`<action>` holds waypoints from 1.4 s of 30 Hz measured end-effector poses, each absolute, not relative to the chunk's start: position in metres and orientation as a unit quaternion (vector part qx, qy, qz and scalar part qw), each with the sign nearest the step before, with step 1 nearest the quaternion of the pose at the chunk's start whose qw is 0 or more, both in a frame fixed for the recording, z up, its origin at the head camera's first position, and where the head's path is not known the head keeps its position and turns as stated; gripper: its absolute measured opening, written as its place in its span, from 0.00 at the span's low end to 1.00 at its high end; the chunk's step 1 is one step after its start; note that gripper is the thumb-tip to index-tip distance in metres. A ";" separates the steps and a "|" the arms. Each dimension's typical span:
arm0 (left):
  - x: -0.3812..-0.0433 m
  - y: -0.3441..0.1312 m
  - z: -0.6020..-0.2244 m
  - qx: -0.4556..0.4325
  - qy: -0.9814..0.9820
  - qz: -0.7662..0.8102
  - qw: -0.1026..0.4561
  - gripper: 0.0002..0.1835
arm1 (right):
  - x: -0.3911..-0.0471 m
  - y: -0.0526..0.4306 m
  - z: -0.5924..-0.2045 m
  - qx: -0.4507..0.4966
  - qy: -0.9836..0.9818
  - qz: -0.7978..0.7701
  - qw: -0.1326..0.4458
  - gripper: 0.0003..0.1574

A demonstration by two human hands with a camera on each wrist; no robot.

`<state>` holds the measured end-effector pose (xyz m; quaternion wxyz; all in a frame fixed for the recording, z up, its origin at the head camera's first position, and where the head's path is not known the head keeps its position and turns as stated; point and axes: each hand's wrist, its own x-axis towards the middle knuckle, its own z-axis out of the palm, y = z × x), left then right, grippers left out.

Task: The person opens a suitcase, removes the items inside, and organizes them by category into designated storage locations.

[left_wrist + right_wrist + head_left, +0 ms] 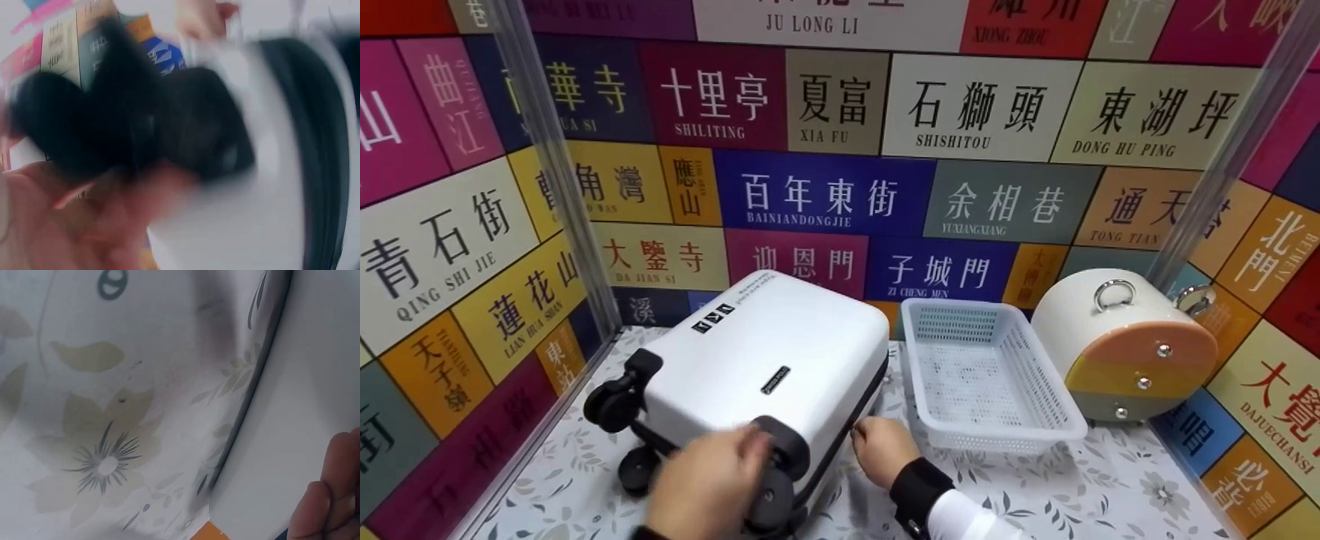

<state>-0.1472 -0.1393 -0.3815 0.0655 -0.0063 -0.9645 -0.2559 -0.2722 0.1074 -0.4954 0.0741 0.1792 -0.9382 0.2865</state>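
A small white hard-shell suitcase (780,337) lies flat on the table, its black wheels facing me. My left hand (697,480), blurred, is at the near right wheel (771,495), its fingers bent beside the black wheel housing (197,121). Blur hides whether those fingers grip it. By the suitcase's right side is my right hand (883,448), fingers loosely curled. In the right wrist view, the fingertips (312,509) lie in front of the white side near the table; whether they touch it is unclear.
A white plastic basket (997,435) stands right of the suitcase. Beside it sits a rounded white case (1099,300) with a striped front and metal rings. Printed panels (825,191) wall the back and sides. A floral cloth (1162,487) covers the table.
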 end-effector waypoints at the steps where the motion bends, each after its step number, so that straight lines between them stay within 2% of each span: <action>1: -0.151 -0.154 -0.379 0.002 -0.962 -0.258 0.089 0.27 | -0.273 0.107 -0.495 0.180 -0.938 0.286 0.077 0.14; 3: -0.163 -0.186 -0.380 0.023 -0.960 -0.252 0.123 0.29 | -0.272 0.107 -0.496 0.178 -0.938 0.288 0.077 0.14; 5: -0.176 -0.215 -0.384 0.035 -0.962 -0.240 0.127 0.44 | -0.272 0.106 -0.496 0.177 -0.938 0.285 0.081 0.14; 9: -0.196 -0.254 -0.400 0.042 -0.968 -0.237 0.070 0.71 | -0.272 0.104 -0.497 0.175 -0.938 0.290 0.072 0.12; 12: -0.205 -0.267 -0.408 0.043 -0.973 -0.219 0.056 0.79 | -0.271 0.103 -0.496 0.176 -0.936 0.296 0.067 0.11; 21: -0.209 -0.269 -0.426 0.070 -0.972 -0.187 0.123 0.83 | -0.268 0.104 -0.493 0.181 -0.938 0.282 0.083 0.17; 27: -0.206 -0.264 -0.434 0.074 -0.971 -0.174 0.149 0.83 | -0.259 0.104 -0.492 0.192 -0.934 0.289 0.079 0.20; 36: -0.200 -0.240 -0.436 0.132 -0.966 -0.174 0.135 0.89 | -0.249 0.101 -0.493 0.220 -0.931 0.275 0.090 0.23; 42: -0.193 -0.213 -0.441 0.184 -0.955 -0.174 0.155 0.88 | -0.252 0.106 -0.492 0.202 -0.935 0.282 0.071 0.22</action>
